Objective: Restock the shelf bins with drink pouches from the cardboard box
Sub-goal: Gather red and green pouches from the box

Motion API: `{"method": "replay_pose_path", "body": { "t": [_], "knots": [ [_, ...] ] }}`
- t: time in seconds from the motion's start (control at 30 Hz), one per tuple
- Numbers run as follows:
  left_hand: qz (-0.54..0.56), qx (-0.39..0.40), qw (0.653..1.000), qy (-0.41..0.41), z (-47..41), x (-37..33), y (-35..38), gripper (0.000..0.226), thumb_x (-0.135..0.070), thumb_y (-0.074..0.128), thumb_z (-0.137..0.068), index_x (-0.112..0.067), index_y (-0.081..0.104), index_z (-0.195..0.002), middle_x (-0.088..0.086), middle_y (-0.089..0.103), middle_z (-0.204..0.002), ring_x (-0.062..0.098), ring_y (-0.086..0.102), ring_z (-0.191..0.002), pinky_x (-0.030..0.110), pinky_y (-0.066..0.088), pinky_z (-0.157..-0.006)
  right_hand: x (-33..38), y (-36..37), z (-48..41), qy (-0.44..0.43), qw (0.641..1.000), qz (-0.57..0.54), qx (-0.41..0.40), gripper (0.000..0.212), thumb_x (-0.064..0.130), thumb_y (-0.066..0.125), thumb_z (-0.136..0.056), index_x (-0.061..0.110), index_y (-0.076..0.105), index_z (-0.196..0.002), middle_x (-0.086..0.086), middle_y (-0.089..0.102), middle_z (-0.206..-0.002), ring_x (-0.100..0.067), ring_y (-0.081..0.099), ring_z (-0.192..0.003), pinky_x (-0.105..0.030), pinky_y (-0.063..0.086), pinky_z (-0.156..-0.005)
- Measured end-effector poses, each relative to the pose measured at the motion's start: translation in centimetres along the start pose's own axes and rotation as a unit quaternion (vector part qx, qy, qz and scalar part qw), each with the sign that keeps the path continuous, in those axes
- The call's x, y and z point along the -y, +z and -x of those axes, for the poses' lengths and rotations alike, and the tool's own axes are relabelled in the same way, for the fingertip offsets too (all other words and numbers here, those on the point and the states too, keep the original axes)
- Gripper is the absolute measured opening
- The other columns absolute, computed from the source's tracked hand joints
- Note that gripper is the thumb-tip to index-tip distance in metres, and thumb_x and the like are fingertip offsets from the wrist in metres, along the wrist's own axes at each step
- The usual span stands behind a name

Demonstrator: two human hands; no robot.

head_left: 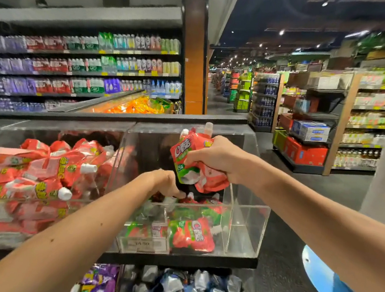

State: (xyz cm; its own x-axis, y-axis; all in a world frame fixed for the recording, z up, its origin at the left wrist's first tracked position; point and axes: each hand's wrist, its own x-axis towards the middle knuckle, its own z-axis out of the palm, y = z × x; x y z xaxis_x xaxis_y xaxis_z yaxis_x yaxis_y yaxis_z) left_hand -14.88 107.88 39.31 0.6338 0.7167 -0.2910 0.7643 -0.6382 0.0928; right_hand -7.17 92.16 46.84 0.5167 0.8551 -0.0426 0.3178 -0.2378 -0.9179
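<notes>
Your right hand (218,159) clamps a bunch of drink pouches (191,155), seemingly soft and squashy, over the clear bin (245,231) at the right end of the shelf (174,260), so squeeze bodies, not spouts; your left hand (162,183) dips inside, grasp unclear.

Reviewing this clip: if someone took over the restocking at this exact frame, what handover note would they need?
Right hand grips a bunch of red drink pouches above the right clear bin.
Left hand reaches down into that bin, fingers among the loose pouches there; I cannot tell whether it grips one.
Done: the left bin is piled high with pouches, while the right clear bin holds only a low layer.
Left: probably drop the held bunch in and top that bin up. The cardboard box is out of view.
</notes>
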Motion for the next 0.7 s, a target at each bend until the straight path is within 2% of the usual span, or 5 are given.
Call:
{"method": "replay_pose_path", "body": {
  "t": [0.13,0.4,0.47,0.57,0.7],
  "knots": [
    [-0.083,0.04,0.996,-0.005,1.0,-0.6,-0.8,0.084,-0.072,0.044,-0.091,-0.016,0.034,-0.153,0.008,0.037,-0.157,0.031,0.033,-0.144,0.043,0.022,-0.117,-0.6,0.5,-0.4,0.011,1.0,0.012,-0.004,0.052,0.023,0.084,-0.063,0.001,0.067,-0.107,-0.011,0.072,-0.088,-0.024,0.071,-0.072,-0.041,0.059,-0.074],
    [-0.148,0.076,0.986,0.03,2.7,-0.4,-1.2,0.083,-0.068,0.042,-0.094,-0.015,0.028,-0.155,0.006,0.031,-0.159,0.03,0.03,-0.145,0.041,0.028,-0.117,-1.1,1.0,-0.2,0.033,0.999,-0.004,-0.01,0.052,0.021,0.084,-0.072,0.005,0.056,-0.113,-0.012,0.07,-0.099,-0.023,0.073,-0.079,-0.027,0.057,-0.054],
    [-0.056,0.036,0.997,0.045,3.5,0.6,-2.8,0.077,-0.054,0.062,-0.091,-0.011,0.038,-0.15,0.009,0.046,-0.145,0.031,0.043,-0.136,0.04,0.041,-0.106,-1.2,1.0,-0.4,0.037,0.999,-0.007,-0.013,0.052,0.022,0.084,-0.07,0.003,0.059,-0.112,-0.013,0.071,-0.099,-0.023,0.073,-0.079,-0.027,0.057,-0.055],
    [0.241,-0.008,0.966,0.099,4.4,2.1,-5.3,0.025,-0.01,0.064,-0.095,0.001,0.066,-0.117,0.022,0.068,-0.113,0.026,0.069,-0.092,0.032,0.061,-0.078,-1.3,1.2,-0.7,0.037,0.999,-0.026,-0.021,0.055,0.021,0.084,-0.07,0.001,0.057,-0.114,-0.015,0.07,-0.101,-0.023,0.072,-0.078,-0.026,0.055,-0.052],
    [0.553,0.078,0.825,0.089,6.1,2.1,-4.9,0.045,-0.046,0.046,-0.101,-0.005,0.065,-0.105,0.02,0.069,-0.106,0.026,0.071,-0.088,0.037,0.061,-0.07,-1.4,1.7,-0.8,0.041,0.997,-0.059,-0.026,0.057,0.021,0.083,-0.074,0.0,0.053,-0.118,-0.015,0.069,-0.099,-0.02,0.071,-0.07,-0.022,0.051,-0.046]
  ]
}}
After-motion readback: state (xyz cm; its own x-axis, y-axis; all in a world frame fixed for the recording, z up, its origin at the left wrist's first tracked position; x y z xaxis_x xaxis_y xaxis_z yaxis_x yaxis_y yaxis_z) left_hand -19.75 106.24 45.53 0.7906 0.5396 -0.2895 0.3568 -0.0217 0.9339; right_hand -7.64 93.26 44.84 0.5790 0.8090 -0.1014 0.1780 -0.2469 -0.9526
